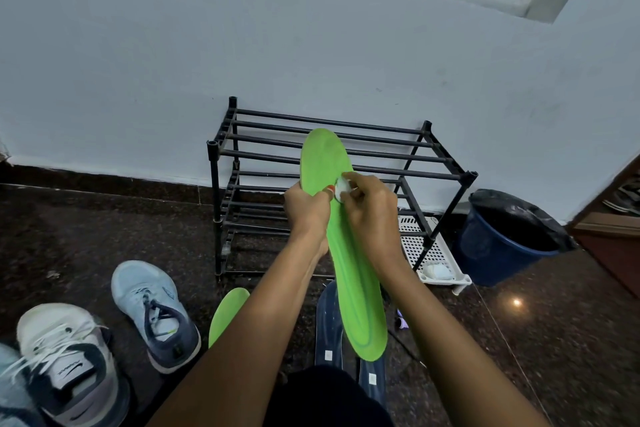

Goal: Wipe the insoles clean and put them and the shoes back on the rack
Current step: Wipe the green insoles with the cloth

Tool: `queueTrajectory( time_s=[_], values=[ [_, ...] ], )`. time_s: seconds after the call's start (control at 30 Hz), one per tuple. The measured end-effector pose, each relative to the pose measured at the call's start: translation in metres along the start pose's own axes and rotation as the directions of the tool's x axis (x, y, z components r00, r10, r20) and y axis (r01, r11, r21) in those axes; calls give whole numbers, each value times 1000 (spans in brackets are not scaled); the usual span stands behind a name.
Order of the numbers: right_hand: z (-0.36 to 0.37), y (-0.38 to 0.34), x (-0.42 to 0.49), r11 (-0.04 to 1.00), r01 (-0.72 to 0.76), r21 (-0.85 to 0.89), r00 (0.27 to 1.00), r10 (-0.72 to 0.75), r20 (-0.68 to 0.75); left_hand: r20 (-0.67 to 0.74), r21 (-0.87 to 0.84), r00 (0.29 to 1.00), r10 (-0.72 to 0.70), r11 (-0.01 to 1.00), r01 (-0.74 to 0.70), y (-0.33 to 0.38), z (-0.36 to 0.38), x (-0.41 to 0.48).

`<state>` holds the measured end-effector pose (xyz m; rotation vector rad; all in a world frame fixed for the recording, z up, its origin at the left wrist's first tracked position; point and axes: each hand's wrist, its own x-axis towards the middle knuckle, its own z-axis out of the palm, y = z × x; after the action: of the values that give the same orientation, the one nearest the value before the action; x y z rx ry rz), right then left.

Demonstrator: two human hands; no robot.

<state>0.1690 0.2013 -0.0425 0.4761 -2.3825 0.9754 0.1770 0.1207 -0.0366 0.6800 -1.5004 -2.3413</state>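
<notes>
I hold a bright green insole (pixel 349 267) up in front of the black shoe rack (pixel 346 149). My left hand (pixel 306 210) grips its left edge near the middle. My right hand (pixel 369 211) pinches a small white wad (pixel 343 189) against the insole's surface. A second green insole (pixel 227 314) lies on the floor below my left forearm. Two dark blue insoles (pixel 329 326) lie on the floor under the held one. A light blue sneaker (pixel 156 312) and a white and grey sneaker (pixel 69 360) stand on the floor at the left.
The rack stands against a white wall, its bars bare. A white perforated tray (pixel 429 253) holding a white wad lies beside the rack's right leg. A blue bin (pixel 509 239) with a black liner stands at the right. Dark speckled floor surrounds everything.
</notes>
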Motion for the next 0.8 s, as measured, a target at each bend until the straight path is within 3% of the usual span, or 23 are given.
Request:
queueTrajectory(
  time_s=[0.23,0.43,0.63,0.8],
  values=[
    [-2,10,28,986,-161,36,984,164,-76,62,79,998,2,997,-7,-2,1,-3],
    [-2,11,9,998,-41,-40,998,43,41,25,44,1000,8,999,-9,-2,-2,-2],
    [-7,9,10,994,-86,-68,996,85,-11,59,70,998,12,997,-16,-3,2,-4],
    [-9,10,24,976,-74,-203,997,73,-14,88,81,996,-3,997,-4,-3,2,-7]
  ],
)
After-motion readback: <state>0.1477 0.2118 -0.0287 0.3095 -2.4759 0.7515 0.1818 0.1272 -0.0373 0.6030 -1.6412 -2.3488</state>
